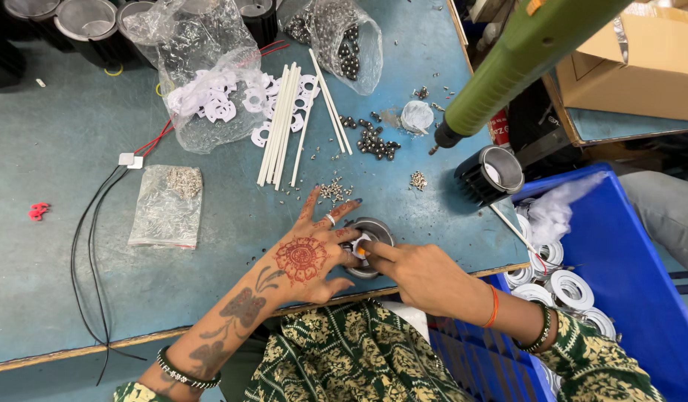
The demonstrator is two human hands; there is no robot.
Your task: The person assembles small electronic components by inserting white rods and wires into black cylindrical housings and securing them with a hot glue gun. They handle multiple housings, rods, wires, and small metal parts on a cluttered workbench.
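Note:
A round black and silver lamp housing sits on the blue-green table near its front edge. My left hand, painted with a red-brown pattern, rests against the housing's left side with fingers spread. My right hand comes from the right, its index finger and thumb pressing a small white and orange part into the housing's centre. A second black finned housing stands further right. A hanging green power screwdriver points down above it.
White rods, clear bags of white rings, black beads and small screws lie further back. Loose screws are scattered. Black wires run left. A blue crate holds white rings at right; a cardboard box sits beyond.

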